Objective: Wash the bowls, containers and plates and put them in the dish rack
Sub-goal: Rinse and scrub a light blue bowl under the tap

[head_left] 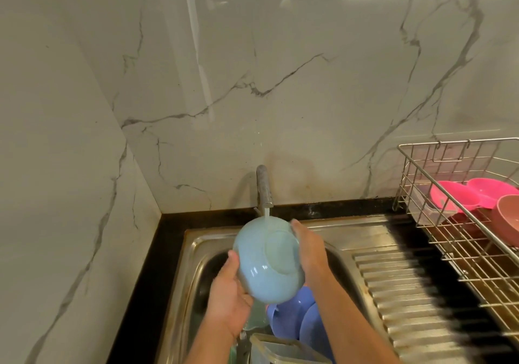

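1. Head view looks down on a steel sink (193,254) set in a black bench (146,273), with marble wall behind.
2. Both hands hold a pale blue bowl (264,259) over the sink, turned so its underside and round foot ring face the camera.
3. The bowl is smooth and glossy, wet, with small highlights on its side; it is tilted, its rim pointing away and to the left.
4. The left hand (229,299) cups the bowl from below at its lower left, thumb up along the side, fingers hidden under it.
5. The right hand (309,248) lies against the bowl's right side, fingers fairly straight and pressed along the foot ring and wall.
6. A tap (264,186) runs just above; the stream lands on the bowl's upper surface and water runs off below.
7. Under the bowl, in the sink, lie purple-blue dishes (295,318) and a clear container (283,349).
8. To the right, past the ribbed drainboard (407,293), a wire rack (460,231) holds pink bowls (477,195) and a clear box (424,209).
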